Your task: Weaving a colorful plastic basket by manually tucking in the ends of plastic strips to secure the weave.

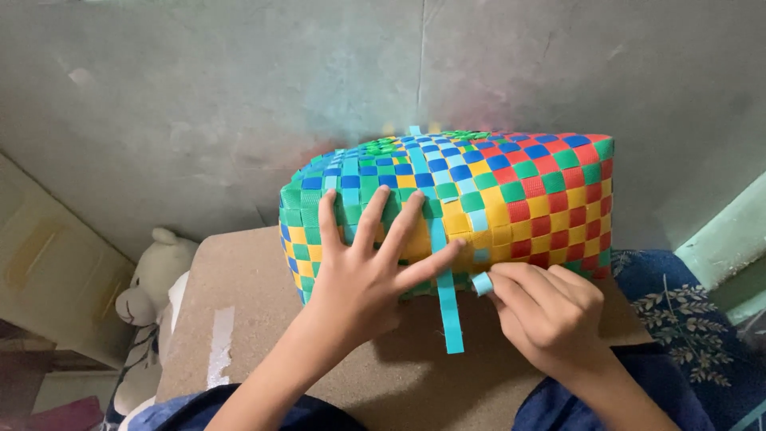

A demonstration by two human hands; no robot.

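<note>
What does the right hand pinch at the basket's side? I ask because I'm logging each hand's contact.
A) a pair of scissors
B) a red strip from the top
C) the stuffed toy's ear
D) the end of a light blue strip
D: the right hand grips the curled end of a light blue strip against the woven basket, while the left hand lies spread flat on its side.

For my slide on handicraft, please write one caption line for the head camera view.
Left hand presses flat on a multicoloured woven plastic-strip basket while right hand pinches a light blue strip end.
</note>
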